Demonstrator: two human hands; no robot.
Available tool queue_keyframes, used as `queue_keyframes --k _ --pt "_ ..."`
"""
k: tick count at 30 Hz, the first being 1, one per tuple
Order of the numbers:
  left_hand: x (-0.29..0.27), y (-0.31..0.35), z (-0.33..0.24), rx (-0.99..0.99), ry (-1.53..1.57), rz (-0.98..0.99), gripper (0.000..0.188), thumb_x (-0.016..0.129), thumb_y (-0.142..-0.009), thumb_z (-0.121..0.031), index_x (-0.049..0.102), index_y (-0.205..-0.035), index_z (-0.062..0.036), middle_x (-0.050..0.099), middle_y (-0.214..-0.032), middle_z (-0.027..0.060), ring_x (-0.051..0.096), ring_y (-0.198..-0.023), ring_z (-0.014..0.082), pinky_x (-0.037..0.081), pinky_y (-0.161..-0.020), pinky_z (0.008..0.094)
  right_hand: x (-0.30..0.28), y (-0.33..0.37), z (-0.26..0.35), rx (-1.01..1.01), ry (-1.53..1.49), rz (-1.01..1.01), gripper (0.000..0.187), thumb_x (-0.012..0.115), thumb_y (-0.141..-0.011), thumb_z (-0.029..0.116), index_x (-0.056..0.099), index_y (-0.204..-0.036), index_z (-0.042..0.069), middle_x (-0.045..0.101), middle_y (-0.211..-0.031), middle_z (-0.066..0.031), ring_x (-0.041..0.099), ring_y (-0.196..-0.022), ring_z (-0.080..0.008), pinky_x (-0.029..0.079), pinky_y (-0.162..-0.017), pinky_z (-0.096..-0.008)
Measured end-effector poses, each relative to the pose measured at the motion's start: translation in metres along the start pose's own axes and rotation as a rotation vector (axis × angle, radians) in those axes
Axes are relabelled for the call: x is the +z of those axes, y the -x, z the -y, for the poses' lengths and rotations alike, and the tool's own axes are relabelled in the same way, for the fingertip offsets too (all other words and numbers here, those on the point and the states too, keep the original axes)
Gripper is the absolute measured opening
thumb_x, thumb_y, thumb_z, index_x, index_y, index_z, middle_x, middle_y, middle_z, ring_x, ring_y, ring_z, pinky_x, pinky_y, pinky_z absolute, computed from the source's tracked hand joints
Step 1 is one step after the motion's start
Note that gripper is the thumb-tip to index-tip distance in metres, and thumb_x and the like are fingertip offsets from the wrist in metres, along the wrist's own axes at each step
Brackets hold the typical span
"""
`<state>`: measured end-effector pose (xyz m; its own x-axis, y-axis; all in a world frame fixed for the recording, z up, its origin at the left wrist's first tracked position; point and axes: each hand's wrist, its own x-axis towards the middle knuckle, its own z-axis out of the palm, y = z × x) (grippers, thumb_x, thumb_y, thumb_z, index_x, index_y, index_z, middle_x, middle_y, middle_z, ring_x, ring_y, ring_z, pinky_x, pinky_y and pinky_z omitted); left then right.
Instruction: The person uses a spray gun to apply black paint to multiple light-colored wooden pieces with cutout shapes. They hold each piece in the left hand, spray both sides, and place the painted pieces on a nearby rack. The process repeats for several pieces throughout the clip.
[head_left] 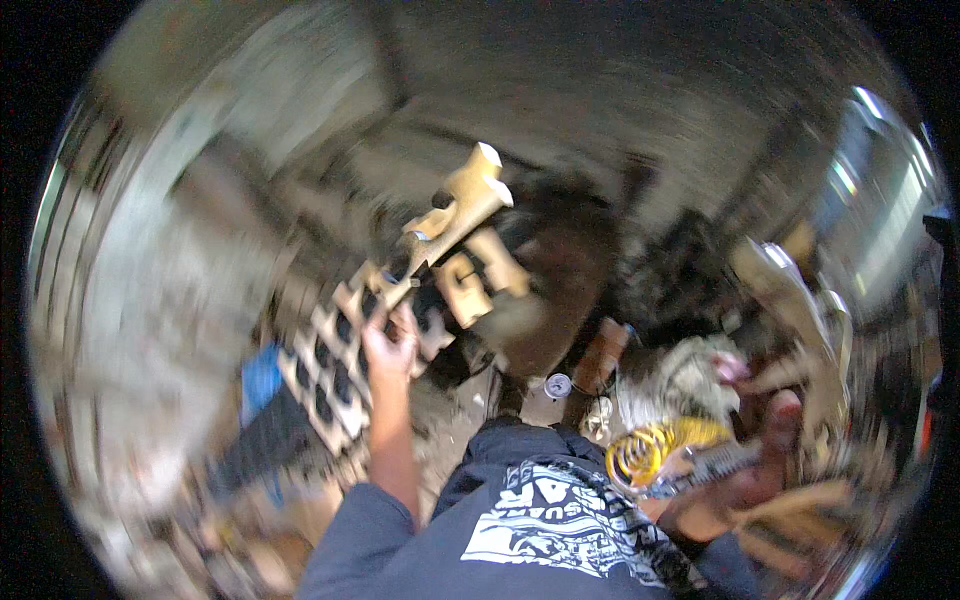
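My left hand (392,342) reaches forward with its fingers closed around the narrow lower end of a carved, light-coloured wooden piece (465,205). This piece slants up to the right and has curved cut-outs and pale ends. Just past it are more cut wooden shapes (463,288). My right hand (765,465) is at the lower right, smeared by motion, so its grip is unclear. Beside it are a greyish metal tool (722,462) and a yellow coiled hose (660,450); whether the hand holds the tool cannot be made out.
A stack of notched wooden pieces (330,365) stands left of my left forearm, near a blue object (261,380). A round white dial (557,386) sits ahead of my body. A crumpled pale cloth (695,378) lies at the right, with tall wooden pieces (795,300) beyond. Much is blurred.
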<state>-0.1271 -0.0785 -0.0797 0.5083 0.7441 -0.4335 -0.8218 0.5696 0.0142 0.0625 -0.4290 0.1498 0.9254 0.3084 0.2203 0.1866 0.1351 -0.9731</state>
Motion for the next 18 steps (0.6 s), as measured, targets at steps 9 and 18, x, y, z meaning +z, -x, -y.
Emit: queue_keyframes --k 9,18 --pt "-0.052 0.160 -0.413 0.831 -0.996 -0.478 0.018 0.060 -0.084 -0.018 0.063 -0.099 -0.0077 0.064 -0.086 0.0019 0.062 -0.076 0.0153 0.049 -0.068 0.0307 0.011 -0.048 -0.051 0.178 0.088 0.204 0.025 0.056 -0.091 0.016 0.053 -0.109 0.000 0.060 -0.088 -0.0109 0.060 -0.078 -0.0184 0.047 -0.070 -0.0321" --pt "-0.190 0.081 -0.459 0.623 -1.498 -0.890 0.027 0.071 -0.071 -0.025 0.055 -0.058 -0.0073 0.045 -0.054 -0.0010 0.039 -0.047 0.0130 0.029 -0.044 0.0347 0.072 -0.080 -0.058 0.200 0.307 0.257 0.030 0.051 -0.093 0.017 0.050 -0.117 -0.001 0.059 -0.098 -0.0145 0.059 -0.087 -0.0223 0.046 -0.077 -0.0355"
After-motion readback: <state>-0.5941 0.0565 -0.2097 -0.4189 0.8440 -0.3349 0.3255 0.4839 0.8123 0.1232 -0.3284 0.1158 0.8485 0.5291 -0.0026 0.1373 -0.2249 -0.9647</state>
